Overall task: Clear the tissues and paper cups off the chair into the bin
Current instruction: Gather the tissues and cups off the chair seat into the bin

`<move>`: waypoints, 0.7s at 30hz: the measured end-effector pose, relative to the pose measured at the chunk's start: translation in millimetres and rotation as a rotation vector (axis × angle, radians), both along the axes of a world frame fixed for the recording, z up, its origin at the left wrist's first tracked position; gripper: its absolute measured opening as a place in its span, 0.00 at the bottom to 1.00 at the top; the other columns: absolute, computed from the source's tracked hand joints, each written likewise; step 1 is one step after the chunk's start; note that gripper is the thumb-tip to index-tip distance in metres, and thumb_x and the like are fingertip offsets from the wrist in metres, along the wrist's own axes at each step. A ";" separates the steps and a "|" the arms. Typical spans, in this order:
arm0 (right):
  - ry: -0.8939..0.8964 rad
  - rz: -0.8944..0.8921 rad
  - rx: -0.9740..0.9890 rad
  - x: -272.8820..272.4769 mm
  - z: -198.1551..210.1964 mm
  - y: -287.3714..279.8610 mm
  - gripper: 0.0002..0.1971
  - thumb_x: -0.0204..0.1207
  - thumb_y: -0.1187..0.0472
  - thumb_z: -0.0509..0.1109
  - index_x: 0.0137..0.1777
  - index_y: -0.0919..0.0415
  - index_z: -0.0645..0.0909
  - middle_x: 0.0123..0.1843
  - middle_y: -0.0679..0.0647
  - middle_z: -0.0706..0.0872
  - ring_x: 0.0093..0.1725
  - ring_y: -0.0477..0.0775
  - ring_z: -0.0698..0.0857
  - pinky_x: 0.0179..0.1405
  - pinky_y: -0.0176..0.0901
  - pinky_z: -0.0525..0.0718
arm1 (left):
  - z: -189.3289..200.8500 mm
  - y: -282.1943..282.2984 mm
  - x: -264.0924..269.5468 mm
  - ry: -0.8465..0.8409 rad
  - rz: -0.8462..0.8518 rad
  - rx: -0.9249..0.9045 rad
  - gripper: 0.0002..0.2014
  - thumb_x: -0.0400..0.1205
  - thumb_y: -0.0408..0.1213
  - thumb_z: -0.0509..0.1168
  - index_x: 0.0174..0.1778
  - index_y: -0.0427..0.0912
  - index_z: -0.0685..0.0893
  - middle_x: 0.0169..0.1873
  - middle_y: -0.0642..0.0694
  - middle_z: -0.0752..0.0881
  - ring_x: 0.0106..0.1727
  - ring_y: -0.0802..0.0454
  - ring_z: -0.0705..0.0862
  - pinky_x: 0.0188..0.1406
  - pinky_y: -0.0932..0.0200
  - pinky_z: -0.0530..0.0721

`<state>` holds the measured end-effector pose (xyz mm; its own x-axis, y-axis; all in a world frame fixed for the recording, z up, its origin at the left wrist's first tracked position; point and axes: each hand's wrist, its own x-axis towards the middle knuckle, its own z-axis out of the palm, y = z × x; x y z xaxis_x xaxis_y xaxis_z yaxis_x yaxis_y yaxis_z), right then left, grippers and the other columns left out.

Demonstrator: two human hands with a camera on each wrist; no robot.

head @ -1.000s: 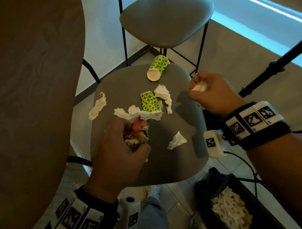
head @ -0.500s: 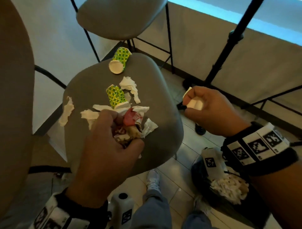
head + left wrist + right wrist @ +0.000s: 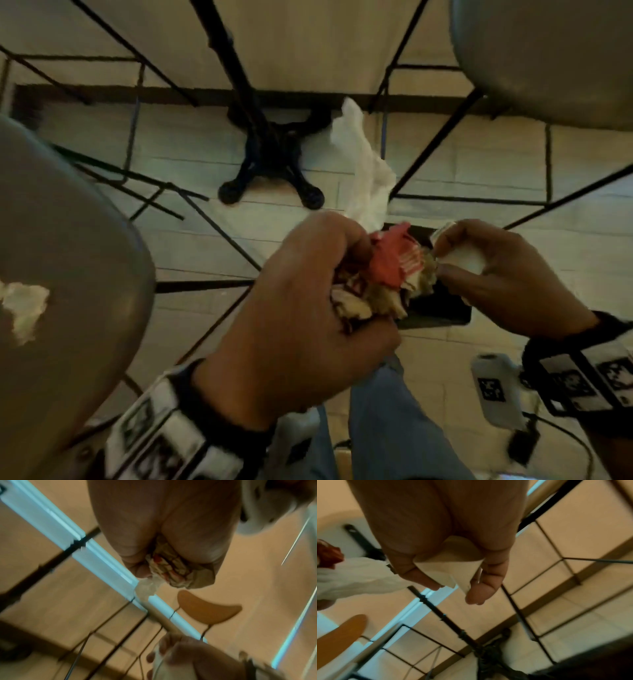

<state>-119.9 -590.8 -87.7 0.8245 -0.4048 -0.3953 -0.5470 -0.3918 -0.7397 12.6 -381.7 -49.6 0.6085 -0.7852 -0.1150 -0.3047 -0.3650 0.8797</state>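
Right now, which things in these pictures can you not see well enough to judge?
- Bin: head view, mostly hidden behind both hands; contents unseen.
- Chair: head view, cut off by the left edge; only one tissue shows, cups out of frame.
- Wad in the left hand: wrist view blurred, pieces uncountable.
- White piece in the right hand: cup or tissue, unclear.

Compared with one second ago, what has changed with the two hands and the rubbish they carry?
The left hand has carried its crumpled red-and-white paper wad with a trailing white tissue off the grey chair seat, rightward over the black bin. The right hand has moved there too. Unchanged: both grips hold; the right hand keeps its white tissue piece; one torn white tissue remains visible on the seat.
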 end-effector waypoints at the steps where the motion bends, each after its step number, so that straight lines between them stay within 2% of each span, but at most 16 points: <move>1: 0.052 -0.045 -0.002 -15.3 -17.9 -9.2 0.09 0.69 0.60 0.77 0.44 0.46 0.83 0.48 0.40 0.87 0.45 0.38 0.86 0.38 0.31 0.79 | -12.6 -17.4 -11.0 -0.038 -0.081 0.026 0.22 0.66 0.43 0.77 0.50 0.53 0.73 0.40 0.58 0.76 0.35 0.63 0.76 0.38 0.74 0.73; 3: 0.136 -0.131 0.016 -41.7 -57.5 -25.5 0.07 0.68 0.60 0.76 0.42 0.47 0.83 0.43 0.42 0.87 0.40 0.40 0.85 0.35 0.36 0.80 | -53.7 -35.1 -26.4 0.009 -0.201 0.085 0.22 0.68 0.38 0.78 0.50 0.51 0.73 0.42 0.56 0.76 0.38 0.60 0.77 0.37 0.73 0.72; 6: 0.261 -0.238 0.065 -69.9 -124.0 -45.2 0.06 0.69 0.63 0.76 0.42 0.51 0.84 0.39 0.44 0.87 0.34 0.42 0.84 0.34 0.39 0.78 | -146.2 -82.1 -41.9 0.116 -0.291 0.291 0.20 0.70 0.39 0.77 0.51 0.52 0.74 0.42 0.57 0.77 0.38 0.61 0.78 0.35 0.68 0.72; 7: 0.301 -0.280 0.101 -76.2 -148.4 -49.7 0.05 0.70 0.63 0.76 0.42 0.52 0.85 0.38 0.46 0.87 0.33 0.46 0.84 0.35 0.40 0.78 | -175.0 -91.6 -45.6 0.139 -0.304 0.340 0.20 0.71 0.40 0.77 0.51 0.53 0.74 0.42 0.57 0.78 0.38 0.62 0.78 0.35 0.67 0.72; 9: 0.398 -0.379 0.207 -86.9 -199.0 -54.3 0.03 0.68 0.58 0.77 0.40 0.52 0.85 0.38 0.51 0.88 0.36 0.57 0.87 0.37 0.49 0.84 | -220.2 -108.8 -52.0 0.203 -0.294 0.425 0.20 0.74 0.43 0.77 0.53 0.55 0.73 0.43 0.57 0.80 0.39 0.64 0.80 0.33 0.68 0.72; 11: 0.479 -0.505 0.358 -97.1 -246.6 -58.1 0.08 0.63 0.51 0.77 0.39 0.52 0.86 0.40 0.55 0.89 0.43 0.66 0.89 0.48 0.64 0.90 | -260.4 -123.6 -56.2 0.268 -0.229 0.513 0.20 0.76 0.47 0.77 0.57 0.54 0.74 0.44 0.58 0.83 0.43 0.63 0.84 0.35 0.68 0.76; 12: 0.500 -0.598 0.454 -100.4 -269.6 -59.1 0.08 0.63 0.50 0.78 0.39 0.53 0.86 0.42 0.56 0.89 0.46 0.65 0.89 0.54 0.68 0.89 | -277.9 -129.3 -57.6 0.303 -0.187 0.551 0.22 0.77 0.50 0.76 0.61 0.53 0.75 0.47 0.57 0.85 0.48 0.58 0.86 0.40 0.65 0.80; 14: 0.513 -0.770 0.616 -97.9 -296.5 -58.2 0.06 0.73 0.54 0.76 0.46 0.52 0.84 0.53 0.57 0.88 0.52 0.61 0.89 0.63 0.65 0.87 | -308.4 -135.1 -59.7 0.347 -0.163 0.626 0.33 0.78 0.58 0.74 0.75 0.50 0.72 0.63 0.51 0.86 0.64 0.49 0.86 0.60 0.56 0.83; 16: 0.454 -0.952 0.774 -87.5 -305.4 -55.9 0.14 0.78 0.49 0.74 0.57 0.56 0.83 0.66 0.61 0.86 0.62 0.66 0.86 0.64 0.66 0.86 | -322.7 -134.4 -61.6 0.407 -0.186 0.673 0.42 0.81 0.61 0.69 0.87 0.49 0.59 0.80 0.46 0.75 0.78 0.45 0.77 0.74 0.55 0.75; 18: 0.382 -1.101 0.904 -79.4 -307.1 -52.5 0.29 0.77 0.40 0.73 0.71 0.57 0.78 0.76 0.65 0.78 0.72 0.74 0.78 0.67 0.70 0.81 | -332.3 -126.3 -61.8 0.461 -0.200 0.692 0.41 0.86 0.59 0.63 0.90 0.52 0.51 0.85 0.45 0.67 0.83 0.44 0.70 0.74 0.60 0.69; 19: 0.380 -1.147 0.940 -77.1 -306.5 -51.0 0.35 0.76 0.36 0.71 0.79 0.52 0.72 0.82 0.65 0.70 0.77 0.77 0.71 0.70 0.74 0.77 | -334.3 -120.5 -61.4 0.476 -0.197 0.720 0.40 0.86 0.60 0.61 0.90 0.54 0.49 0.87 0.45 0.64 0.85 0.43 0.68 0.76 0.59 0.67; 21: 0.401 -1.163 0.949 -74.7 -301.8 -48.5 0.39 0.76 0.35 0.69 0.85 0.44 0.62 0.88 0.64 0.59 0.81 0.80 0.64 0.73 0.78 0.72 | -336.1 -108.7 -57.6 0.490 -0.170 0.814 0.44 0.83 0.68 0.58 0.89 0.58 0.43 0.90 0.43 0.56 0.88 0.43 0.61 0.84 0.48 0.64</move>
<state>-194.6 -639.3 -389.5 0.0264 -0.2060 -0.9782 -0.4222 0.8847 -0.1977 -45.0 -490.4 -385.7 0.2334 -0.4259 -0.8742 -0.0757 -0.9042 0.4203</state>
